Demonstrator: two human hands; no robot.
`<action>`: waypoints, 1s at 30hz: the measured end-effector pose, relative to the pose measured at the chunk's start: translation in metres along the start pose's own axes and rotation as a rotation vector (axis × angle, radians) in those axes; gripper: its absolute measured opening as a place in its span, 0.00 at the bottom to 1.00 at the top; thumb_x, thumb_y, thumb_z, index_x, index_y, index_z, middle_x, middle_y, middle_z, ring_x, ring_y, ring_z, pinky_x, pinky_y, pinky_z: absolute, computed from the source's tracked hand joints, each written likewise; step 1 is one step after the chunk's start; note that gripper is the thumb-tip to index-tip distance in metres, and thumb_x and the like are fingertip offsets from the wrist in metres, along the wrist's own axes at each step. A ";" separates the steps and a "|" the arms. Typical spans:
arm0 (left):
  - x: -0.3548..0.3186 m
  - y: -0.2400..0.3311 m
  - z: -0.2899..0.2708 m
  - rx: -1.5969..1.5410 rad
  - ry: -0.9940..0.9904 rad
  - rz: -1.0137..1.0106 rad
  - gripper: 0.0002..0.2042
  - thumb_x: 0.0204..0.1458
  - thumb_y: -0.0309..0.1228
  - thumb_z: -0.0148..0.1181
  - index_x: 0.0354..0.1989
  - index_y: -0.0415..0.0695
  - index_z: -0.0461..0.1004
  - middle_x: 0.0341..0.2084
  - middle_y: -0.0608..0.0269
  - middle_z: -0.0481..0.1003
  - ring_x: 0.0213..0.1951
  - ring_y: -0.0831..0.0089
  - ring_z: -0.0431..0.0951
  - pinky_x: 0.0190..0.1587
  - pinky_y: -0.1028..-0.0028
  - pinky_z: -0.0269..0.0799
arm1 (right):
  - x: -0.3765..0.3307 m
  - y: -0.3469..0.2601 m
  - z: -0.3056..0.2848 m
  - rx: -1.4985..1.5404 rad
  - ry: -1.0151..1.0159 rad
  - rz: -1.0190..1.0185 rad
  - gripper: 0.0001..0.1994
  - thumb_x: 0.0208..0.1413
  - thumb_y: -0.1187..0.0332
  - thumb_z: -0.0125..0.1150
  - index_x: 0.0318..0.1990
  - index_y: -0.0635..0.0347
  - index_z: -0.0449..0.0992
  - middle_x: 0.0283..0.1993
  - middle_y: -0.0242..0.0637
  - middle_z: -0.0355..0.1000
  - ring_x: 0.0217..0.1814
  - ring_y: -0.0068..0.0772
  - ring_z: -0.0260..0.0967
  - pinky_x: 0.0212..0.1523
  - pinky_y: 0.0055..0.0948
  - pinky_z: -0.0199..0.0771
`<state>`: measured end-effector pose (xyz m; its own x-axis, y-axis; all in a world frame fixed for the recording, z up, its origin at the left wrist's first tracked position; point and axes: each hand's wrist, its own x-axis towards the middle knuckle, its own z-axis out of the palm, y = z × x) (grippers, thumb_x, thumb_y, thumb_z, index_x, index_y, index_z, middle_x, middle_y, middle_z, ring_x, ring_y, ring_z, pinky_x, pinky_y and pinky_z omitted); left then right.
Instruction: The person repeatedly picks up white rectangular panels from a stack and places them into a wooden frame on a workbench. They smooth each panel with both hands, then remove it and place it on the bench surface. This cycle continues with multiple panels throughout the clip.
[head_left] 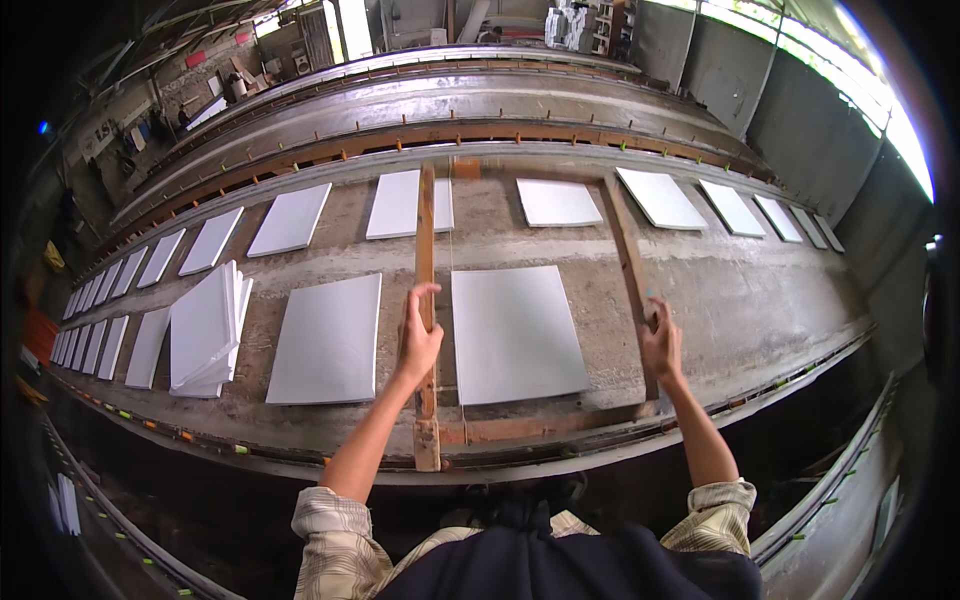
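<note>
Seen from the head camera, much is cut off or warped. The lens bends the long bed (760, 300) into an arc, and its far ends shrink into dark corners where the rows of white panels become slivers too small to count. The person's body hides the near rail below the frame's bottom bar. The back of the shed, with shelves and clutter, is too small to make out, and the daylight at upper right is blown out.

The left hand (418, 340) is wrapped around the left slat (425, 260), fingers curled over its top edge, thumb side up. The right hand (661, 342) is closed on the right slat (630, 260); its fingers hide the contact, and a small pale thing at the fingertips cannot be identified. Both slats are rough, worn wood, long and narrow, running away from the person across the bed and joined by a rusty-brown cross bar (520, 428) at the near end.

Between the slats lies a flat, smooth white panel (515, 335), rectangular with crisp edges, resting on the bed's grey, stained, gritty surface. Another like it (328, 340) lies just left of the left slat. Further left, a stack of panels (205, 335) sits fanned and tilted. A far row of panels lies beyond, one partly under the left slat.
</note>
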<state>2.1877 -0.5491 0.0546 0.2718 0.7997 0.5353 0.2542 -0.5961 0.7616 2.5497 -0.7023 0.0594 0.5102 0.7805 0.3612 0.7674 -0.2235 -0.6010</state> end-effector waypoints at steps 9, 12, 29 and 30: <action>0.040 0.075 0.132 -0.065 -0.029 -0.041 0.27 0.36 0.10 0.46 0.49 0.43 0.60 0.48 0.57 0.64 0.57 0.61 0.61 0.61 0.68 0.53 | 0.086 0.105 -0.097 -0.004 0.084 -0.034 0.22 0.45 0.75 0.59 0.50 0.55 0.62 0.28 0.52 0.71 0.33 0.54 0.71 0.35 0.43 0.67; 0.036 0.085 0.199 -0.068 -0.028 -0.029 0.26 0.35 0.10 0.46 0.47 0.43 0.61 0.46 0.56 0.65 0.56 0.57 0.63 0.60 0.66 0.55 | 0.097 0.164 -0.121 -0.046 0.078 -0.037 0.20 0.46 0.75 0.59 0.47 0.56 0.62 0.25 0.49 0.70 0.30 0.54 0.71 0.33 0.43 0.66; -0.005 0.094 0.334 0.010 -0.167 -0.142 0.25 0.36 0.13 0.50 0.48 0.42 0.60 0.46 0.60 0.63 0.57 0.65 0.60 0.62 0.68 0.48 | 0.098 0.301 -0.160 -0.057 -0.127 0.034 0.16 0.48 0.74 0.57 0.43 0.56 0.59 0.28 0.51 0.70 0.34 0.59 0.68 0.34 0.47 0.63; -0.006 0.095 0.337 0.018 -0.160 -0.141 0.25 0.36 0.12 0.50 0.47 0.42 0.60 0.45 0.60 0.63 0.57 0.64 0.61 0.62 0.69 0.49 | 0.097 0.306 -0.161 -0.050 -0.121 0.013 0.16 0.48 0.74 0.57 0.43 0.57 0.59 0.29 0.51 0.70 0.34 0.59 0.68 0.34 0.47 0.63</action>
<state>2.5225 -0.6351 0.0009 0.3756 0.8549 0.3577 0.3165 -0.4811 0.8175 2.8970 -0.7889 0.0254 0.4723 0.8412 0.2634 0.7810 -0.2607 -0.5675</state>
